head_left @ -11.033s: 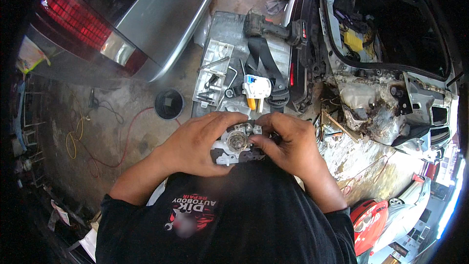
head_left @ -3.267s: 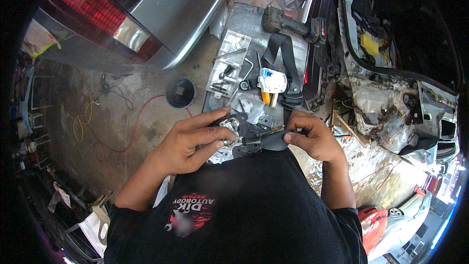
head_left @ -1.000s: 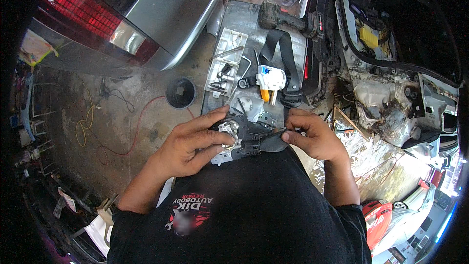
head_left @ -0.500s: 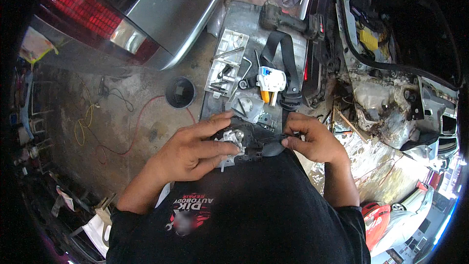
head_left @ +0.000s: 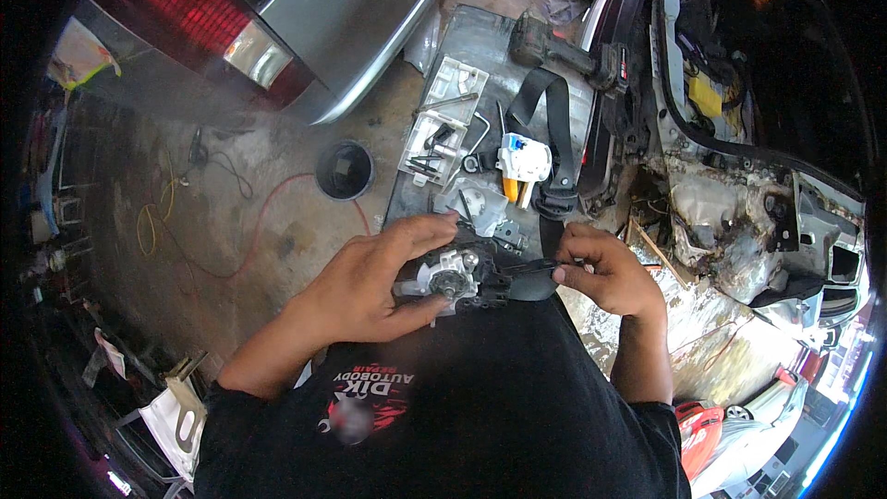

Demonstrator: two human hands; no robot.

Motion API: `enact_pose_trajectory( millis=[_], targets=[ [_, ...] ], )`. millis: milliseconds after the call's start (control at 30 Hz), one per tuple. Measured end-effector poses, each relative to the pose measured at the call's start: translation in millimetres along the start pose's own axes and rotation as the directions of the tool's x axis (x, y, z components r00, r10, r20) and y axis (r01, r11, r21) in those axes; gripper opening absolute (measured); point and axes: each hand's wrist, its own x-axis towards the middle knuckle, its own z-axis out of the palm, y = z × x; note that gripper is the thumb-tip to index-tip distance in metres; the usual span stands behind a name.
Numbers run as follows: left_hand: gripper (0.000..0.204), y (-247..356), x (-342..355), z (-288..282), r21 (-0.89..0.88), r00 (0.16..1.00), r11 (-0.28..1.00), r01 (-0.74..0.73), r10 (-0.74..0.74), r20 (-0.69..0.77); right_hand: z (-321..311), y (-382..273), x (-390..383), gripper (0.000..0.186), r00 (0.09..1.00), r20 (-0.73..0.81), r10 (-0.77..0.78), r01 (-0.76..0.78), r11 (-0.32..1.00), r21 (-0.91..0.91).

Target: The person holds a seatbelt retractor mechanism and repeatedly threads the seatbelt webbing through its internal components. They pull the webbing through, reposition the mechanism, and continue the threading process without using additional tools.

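My left hand is wrapped around a seat belt retractor, a black frame with a white plastic mechanism facing up, held close to my shirt. From its right side comes black belt webbing. My right hand pinches the edge of that webbing between thumb and fingers. The belt loops away over the panel beyond, with a black tongue piece on it. A white plastic housing with blue and orange parts lies beside the belt. Nearer to my hands is a clear plastic cover.
A grey panel serves as the work surface. On it are a white tray with small tools, a hex key and a cordless power tool. A black bucket stands left, near a silver car's rear. Stripped bodywork is right.
The retractor has tilted in my left hand, so its white mechanism faces up more fully. Both hands sit slightly farther right, still holding retractor and webbing. The whole view has shifted a little.
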Motion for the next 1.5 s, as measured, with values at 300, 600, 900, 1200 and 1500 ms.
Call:
enact_pose_trajectory(
  millis=[300,600,900,1200,1500],
  targets=[
    [0.077,-10,-2,5,0.050,0.997,0.997,-0.057,0.060,-0.043,1,6,3,0.018,1.000,0.005,-0.005,0.005,1.000,0.015],
    [0.073,-3,5,1,0.064,0.995,0.995,-0.078,0.082,-0.059,4,-2,8,0.019,1.000,0.006,0.009,-0.009,1.000,0.022],
    [0.066,-4,11,-4,0.056,0.998,0.997,-0.061,0.062,-0.018,6,0,9,0.023,0.998,-0.047,-0.033,0.034,0.999,0.021],
    [0.065,-9,8,-3,0.041,0.998,0.998,-0.038,0.040,-0.039,5,2,10,0.023,0.999,-0.044,-0.026,0.028,0.999,0.041],
    [0.074,-15,8,0,0.021,0.998,1.000,-0.022,0.023,-0.051,3,19,10,0.019,0.984,-0.109,0.140,-0.090,0.923,0.375]
  ],
)
